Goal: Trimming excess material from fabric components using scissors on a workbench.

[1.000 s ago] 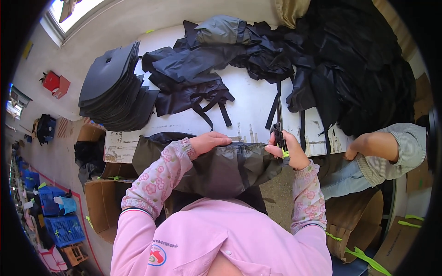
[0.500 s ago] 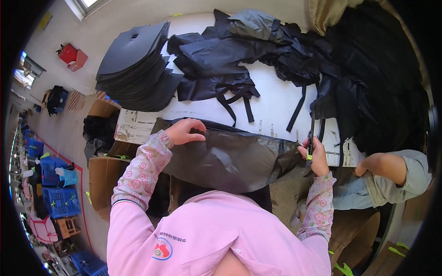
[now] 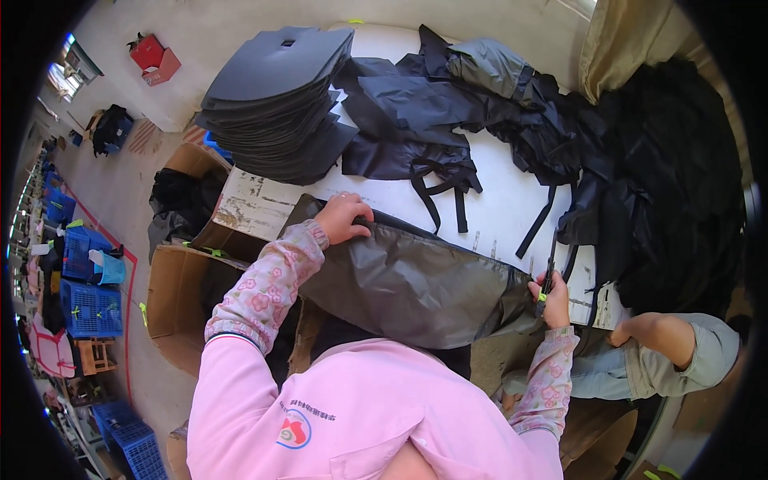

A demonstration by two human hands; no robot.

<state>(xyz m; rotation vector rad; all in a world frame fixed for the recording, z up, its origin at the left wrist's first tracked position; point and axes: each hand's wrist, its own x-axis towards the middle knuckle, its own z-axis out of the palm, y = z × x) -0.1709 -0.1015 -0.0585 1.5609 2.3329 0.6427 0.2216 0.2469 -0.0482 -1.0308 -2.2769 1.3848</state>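
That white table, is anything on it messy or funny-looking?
Somewhat. The dark fabric pieces lie crumpled in a loose heap with straps trailing across the white table, while the stack of dark panels sits neat. The table's near-left edge looks scuffed. Nothing is spilled.
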